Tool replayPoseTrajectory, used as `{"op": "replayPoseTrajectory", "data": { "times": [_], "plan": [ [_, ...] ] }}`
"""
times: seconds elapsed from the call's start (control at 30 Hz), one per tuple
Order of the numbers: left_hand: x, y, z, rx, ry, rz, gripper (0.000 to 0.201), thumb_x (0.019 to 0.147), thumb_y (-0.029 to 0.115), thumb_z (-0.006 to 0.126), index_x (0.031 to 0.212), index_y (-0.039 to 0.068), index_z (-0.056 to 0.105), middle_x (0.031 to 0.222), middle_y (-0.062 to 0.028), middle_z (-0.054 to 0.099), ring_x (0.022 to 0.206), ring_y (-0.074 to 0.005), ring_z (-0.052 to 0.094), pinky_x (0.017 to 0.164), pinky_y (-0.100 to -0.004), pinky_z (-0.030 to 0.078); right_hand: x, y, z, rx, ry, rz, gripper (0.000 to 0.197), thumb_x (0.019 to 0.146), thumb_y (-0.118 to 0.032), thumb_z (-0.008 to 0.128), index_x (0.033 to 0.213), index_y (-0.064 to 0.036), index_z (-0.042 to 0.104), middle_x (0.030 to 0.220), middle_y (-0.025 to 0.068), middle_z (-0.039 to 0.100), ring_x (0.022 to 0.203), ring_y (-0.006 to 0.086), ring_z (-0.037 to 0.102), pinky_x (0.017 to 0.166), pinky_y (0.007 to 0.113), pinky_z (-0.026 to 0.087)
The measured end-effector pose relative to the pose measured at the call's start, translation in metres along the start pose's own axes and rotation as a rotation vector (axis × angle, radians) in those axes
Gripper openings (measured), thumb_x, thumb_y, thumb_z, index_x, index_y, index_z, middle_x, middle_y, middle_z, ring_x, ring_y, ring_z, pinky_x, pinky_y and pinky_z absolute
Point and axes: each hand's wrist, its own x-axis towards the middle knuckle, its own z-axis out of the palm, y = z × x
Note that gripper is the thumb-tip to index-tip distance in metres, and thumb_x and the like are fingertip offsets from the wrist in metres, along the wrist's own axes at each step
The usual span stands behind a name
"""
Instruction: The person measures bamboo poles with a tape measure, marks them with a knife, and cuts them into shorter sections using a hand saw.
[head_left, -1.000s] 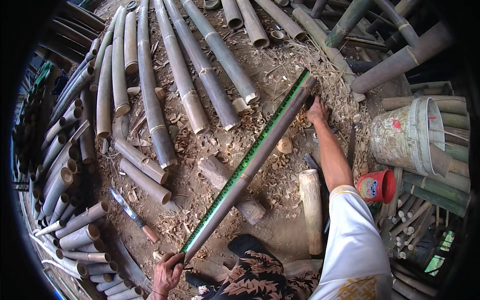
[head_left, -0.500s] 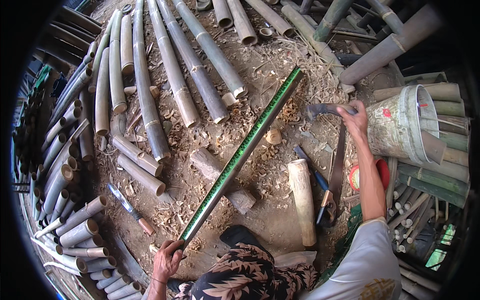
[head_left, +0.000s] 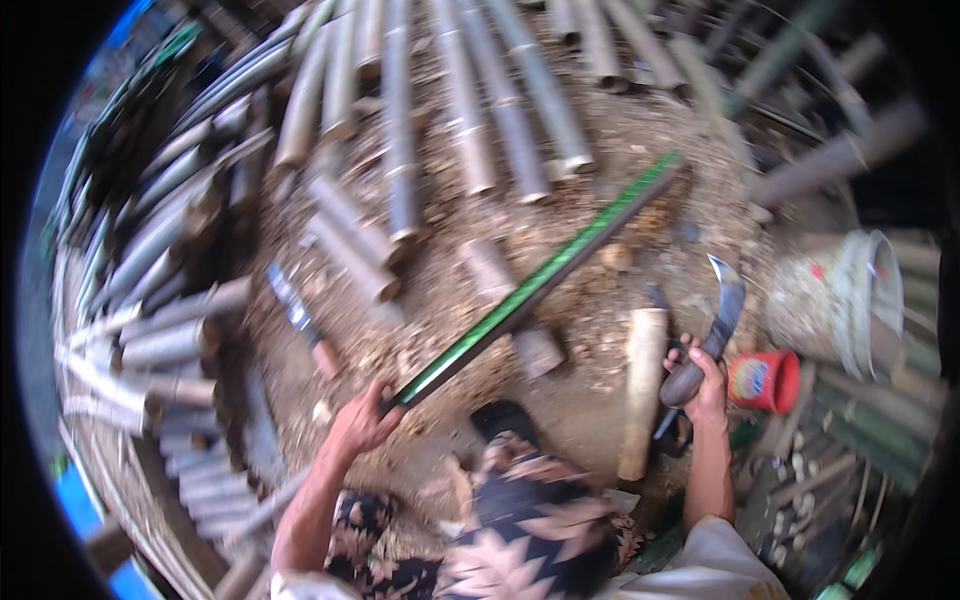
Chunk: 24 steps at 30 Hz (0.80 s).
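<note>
My left hand (head_left: 362, 418) is closed on the near end of a long straight bar (head_left: 540, 277), which has a green patterned face and a dark side. The bar slants up to the right across a short log (head_left: 487, 268); whether it touches the log I cannot tell. At the right, my right hand (head_left: 705, 390) grips a curved knife (head_left: 725, 315) by its dark rounded handle, its pale hooked tip pointing up. Beside that hand stands a pale peeled wooden post (head_left: 643, 395). A dark-handled tool (head_left: 672, 435) shows partly below my right hand.
Bamboo poles (head_left: 460, 100) lie across the back, with stacked bamboo (head_left: 170, 345) at the left. A knife with a wooden handle (head_left: 302, 320) rests on the shaving-strewn ground. A red tub (head_left: 785, 382) and a dirty white bucket (head_left: 800, 300) are at the right.
My right hand has come down and nearer with the curved knife, whose hooked tip now shows. The bar leans flatter, its far end farther right. The view has shifted and blurred.
</note>
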Motion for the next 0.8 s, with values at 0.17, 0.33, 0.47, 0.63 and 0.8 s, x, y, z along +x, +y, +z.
{"op": "replayPoseTrajectory", "data": {
  "times": [0.17,0.33,0.47,0.63,0.8],
  "plan": [
    [0.001,-0.017,0.005,-0.026,0.053,-0.029,0.059,0.087,0.050,0.064,0.118,0.005,0.044,0.089,-0.0245,0.068,0.084,-0.0454,0.067,0.075,-0.0510,0.051,-0.004,0.103,0.087,-0.325,-0.293,-0.212,0.022,0.095,-0.006,0.059,0.117,-0.0014,0.055,0.118,0.0149,0.065,0.081,0.0136,0.064,0.075,0.030,0.055],
    [-0.006,-0.018,0.007,-0.031,0.055,-0.110,0.061,0.084,0.050,0.063,0.120,0.004,0.043,0.090,-0.0258,0.068,0.085,-0.0454,0.067,0.076,-0.0509,0.051,0.020,0.149,0.174,-1.072,-0.396,-0.734,0.048,0.092,-0.009,0.061,0.136,0.0024,0.048,0.134,0.0250,0.055,0.129,0.0387,0.052,0.109,0.045,0.042],
    [-0.016,-0.025,0.009,-0.042,0.076,-0.142,0.061,0.084,0.050,0.064,0.121,0.005,0.044,0.090,-0.0262,0.068,0.086,-0.0455,0.066,0.076,-0.0513,0.051,0.029,0.164,0.185,-1.263,-0.405,-0.805,0.044,0.092,-0.011,0.061,0.134,0.0012,0.052,0.134,0.0259,0.056,0.129,0.0417,0.051,0.109,0.047,0.042],
    [-0.051,-0.056,-0.002,0.003,-0.028,-0.098,0.046,0.090,0.041,0.058,0.122,0.010,0.046,0.104,-0.0250,0.066,0.093,-0.0426,0.066,0.081,-0.0502,0.051,0.033,0.166,0.182,-1.321,-0.409,-0.807,0.040,0.094,-0.013,0.058,0.130,0.0021,0.053,0.132,0.0238,0.058,0.128,0.0413,0.052,0.108,0.047,0.043],
    [-0.115,-0.118,-0.022,0.147,-0.165,-0.210,0.038,0.090,0.034,0.052,0.124,0.018,0.054,0.107,-0.0193,0.062,0.096,-0.0359,0.066,0.081,-0.0465,0.052,0.036,0.166,0.180,-1.337,-0.406,-0.821,0.041,0.094,-0.012,0.060,0.132,0.0027,0.052,0.131,0.0230,0.058,0.129,0.0411,0.051,0.109,0.047,0.041]
  ]
}}
